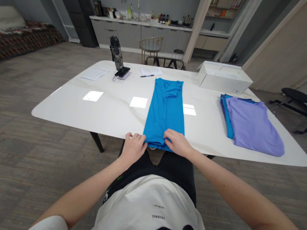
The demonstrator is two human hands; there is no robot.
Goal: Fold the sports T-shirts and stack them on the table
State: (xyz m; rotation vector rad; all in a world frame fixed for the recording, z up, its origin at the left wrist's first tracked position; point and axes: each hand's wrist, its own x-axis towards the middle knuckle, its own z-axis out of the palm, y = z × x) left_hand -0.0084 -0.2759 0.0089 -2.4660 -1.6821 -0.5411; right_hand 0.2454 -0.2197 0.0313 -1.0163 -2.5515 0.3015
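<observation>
A blue T-shirt lies on the white table in a long narrow strip, its sides folded inward and one sleeve bunched near the far end. Its near end reaches the table's front edge, where the fabric is slightly turned up. My left hand is closed on the near left corner, fingers bent over the cloth. My right hand pinches the cloth near the middle of that same end. Both thumbs are mostly hidden. To the right rests a stack of folded clothes, a purple shirt on top and a blue garment beneath.
On the table stand a white box at the back right and a dark bottle at the back left. Beside the bottle is a phone. Papers and a pen lie near the far edge.
</observation>
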